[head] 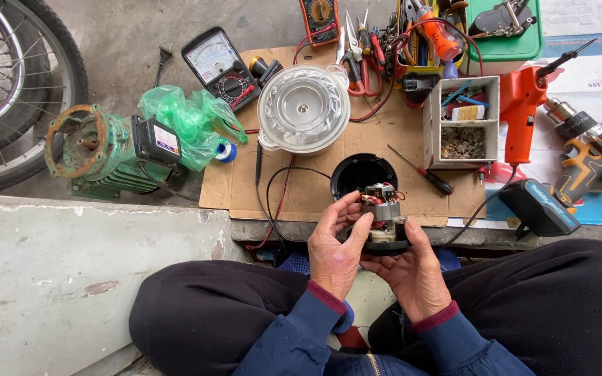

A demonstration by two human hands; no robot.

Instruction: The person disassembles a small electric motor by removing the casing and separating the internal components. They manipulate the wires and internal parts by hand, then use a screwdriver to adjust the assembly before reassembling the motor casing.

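Observation:
Both my hands hold a small electric motor assembly (382, 214) with copper windings, red wires and a black base, just above my lap. My left hand (336, 245) grips its left side, thumb up against the windings. My right hand (412, 268) cradles it from below and the right. Just beyond it lies a round black housing (362, 172) on a sheet of cardboard (315, 191). A clear plastic blender jar (304, 108) lies further back on the cardboard.
A green electric motor (102, 150) and green plastic bag (186, 122) lie left, by a bike wheel (15, 83). Two multimeters (221, 67), pliers (357, 56), a screwdriver (423, 170), a white parts box (461, 122), an orange tool (520, 104) and a cordless drill (590, 157) crowd the back and right.

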